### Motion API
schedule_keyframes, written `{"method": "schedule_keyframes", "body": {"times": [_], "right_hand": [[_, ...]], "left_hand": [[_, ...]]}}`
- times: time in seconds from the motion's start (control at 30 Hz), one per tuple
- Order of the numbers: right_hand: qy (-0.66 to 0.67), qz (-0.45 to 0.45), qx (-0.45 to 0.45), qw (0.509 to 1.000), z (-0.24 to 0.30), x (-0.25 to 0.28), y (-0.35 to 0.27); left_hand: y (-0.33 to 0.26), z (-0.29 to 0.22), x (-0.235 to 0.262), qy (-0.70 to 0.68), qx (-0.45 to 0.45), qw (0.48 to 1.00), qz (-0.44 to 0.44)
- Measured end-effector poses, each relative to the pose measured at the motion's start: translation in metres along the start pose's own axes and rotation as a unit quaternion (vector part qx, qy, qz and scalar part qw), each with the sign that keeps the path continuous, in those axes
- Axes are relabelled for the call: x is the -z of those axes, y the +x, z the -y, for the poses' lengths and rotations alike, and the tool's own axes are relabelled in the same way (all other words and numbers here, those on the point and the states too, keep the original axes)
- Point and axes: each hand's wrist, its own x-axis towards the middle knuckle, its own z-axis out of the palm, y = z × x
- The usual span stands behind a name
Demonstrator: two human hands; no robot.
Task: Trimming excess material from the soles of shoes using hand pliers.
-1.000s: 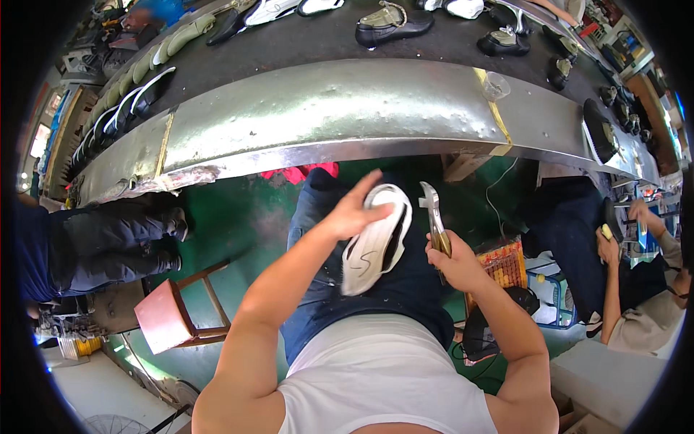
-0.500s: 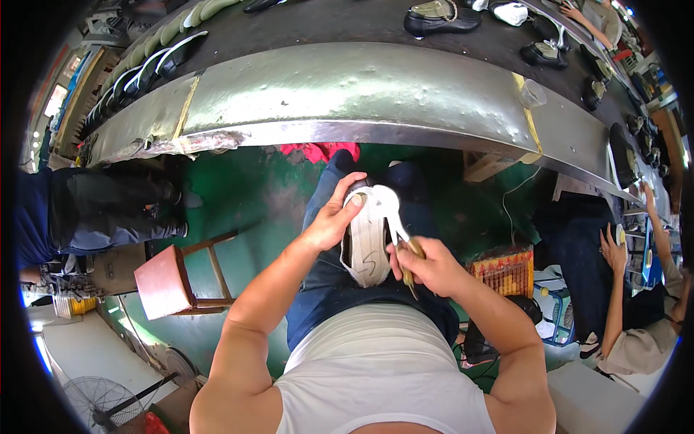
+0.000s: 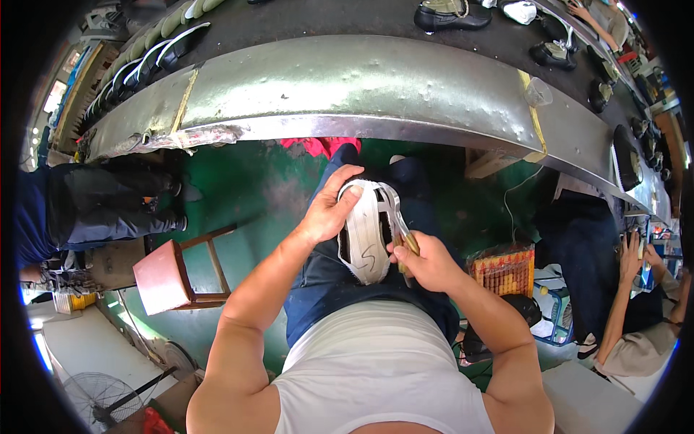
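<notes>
A shoe rests sole up on my lap, its pale insole bearing a dark pen mark and dark gaps showing along its sides. My left hand is closed around the shoe's far end, thumb on the pale sole side and fingers over the outer edge. My right hand grips the brass-coloured handles of metal pincers. Their curved steel head lies against the right edge of the shoe's far end. Whether the jaws are clamped on the material is too small to tell.
A metal-edged workbench crosses ahead, with several dark shoes on top. To my left stands a chair with a pinkish seat. A beaded seat mat is at right. A co-worker's hands work beyond it.
The pincers' head has turned and now lies closer along the shoe's right edge. My right hand has shifted slightly, and the shoe is tilted a little differently. The co-worker's hands have come together.
</notes>
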Motion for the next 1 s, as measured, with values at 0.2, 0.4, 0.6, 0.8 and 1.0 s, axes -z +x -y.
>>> {"method": "schedule_keyframes", "body": {"times": [0.2,0.4,0.6,0.8,1.0], "right_hand": [[0.458,0.138,-0.062,0.876,0.005,0.019,0.002],[0.235,0.111,-0.075,0.963,0.034,0.019,-0.005],[0.101,0.09,-0.023,0.991,0.025,0.016,0.015],[-0.26,-0.02,0.101,0.96,0.015,0.015,0.035],[-0.44,-0.082,0.161,0.88,0.019,0.011,0.024]], "left_hand": [[0.005,0.003,0.003,0.06,-0.057,0.997,0.007],[0.0,-0.002,0.004,0.002,0.017,0.998,0.065],[-0.004,-0.003,-0.005,0.064,-0.048,0.997,-0.009],[-0.009,0.013,-0.004,-0.018,-0.065,0.995,-0.075],[-0.014,0.013,0.007,-0.029,-0.062,0.997,-0.038]]}}
